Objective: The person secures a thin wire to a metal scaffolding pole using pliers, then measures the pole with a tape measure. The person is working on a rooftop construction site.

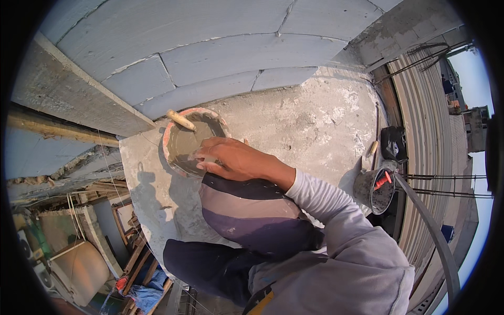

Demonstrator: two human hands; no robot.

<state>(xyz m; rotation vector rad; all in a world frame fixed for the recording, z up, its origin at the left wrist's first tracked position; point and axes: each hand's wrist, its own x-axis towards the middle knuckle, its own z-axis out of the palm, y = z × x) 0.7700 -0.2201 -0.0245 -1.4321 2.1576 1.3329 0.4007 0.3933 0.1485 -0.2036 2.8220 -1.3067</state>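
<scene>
My right hand [226,157] reaches in from the right, over my bent knee [252,205] and the near side of a round bucket. Its fingers are loosely bent, with a gap between thumb and forefinger, and nothing shows between them. Wet grey mortar fills part of the bucket, whose orange rim [167,140] is smeared with it. Across the far left of that rim lies a tool's wooden handle [181,120]; the rest of the tool is hidden in the mortar. My left hand does not show.
A wall of pale grey blocks [226,58] rises behind the bucket. On the rough concrete slab [294,121], a black bucket [371,191] with a red-handled thing stands at right, near a wooden-handled tool [370,152]. The slab's left edge drops to timber [139,257] below.
</scene>
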